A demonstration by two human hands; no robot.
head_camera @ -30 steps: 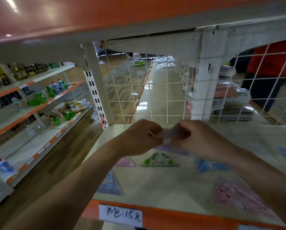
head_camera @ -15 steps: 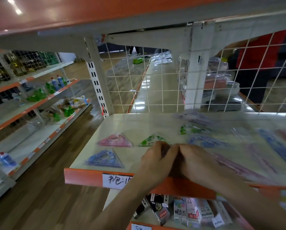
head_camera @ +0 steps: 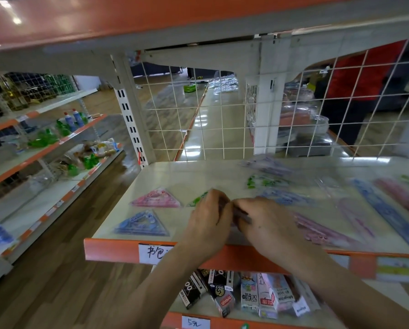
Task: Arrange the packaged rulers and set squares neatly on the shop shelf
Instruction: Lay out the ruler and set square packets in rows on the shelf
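My left hand (head_camera: 208,224) and my right hand (head_camera: 267,226) meet over the front middle of the cream shelf (head_camera: 179,176). Their fingers are curled and pinch a small clear packet (head_camera: 241,216) between them; most of it is hidden. A pink set square (head_camera: 156,199) and a blue set square (head_camera: 142,224) lie flat at the left. A green set square (head_camera: 197,198) peeks out behind my left hand. To the right, blurred, lie a pink ruler pack (head_camera: 322,231), a long blue ruler pack (head_camera: 386,214), a green packet (head_camera: 265,181) and a blue packet (head_camera: 284,197).
A white wire mesh (head_camera: 222,119) closes the shelf's back, and an orange-edged shelf hangs low overhead. The orange front lip (head_camera: 115,250) carries a handwritten price label (head_camera: 153,254). Boxed goods (head_camera: 246,298) fill the shelf below. Aisle shelves with bottles (head_camera: 68,124) stand left. A person in red (head_camera: 364,74) is behind the mesh.
My joined hands have come down from in front of the mesh to the shelf's front edge, still holding the packet. The view has pulled back; over the last half second little has moved.
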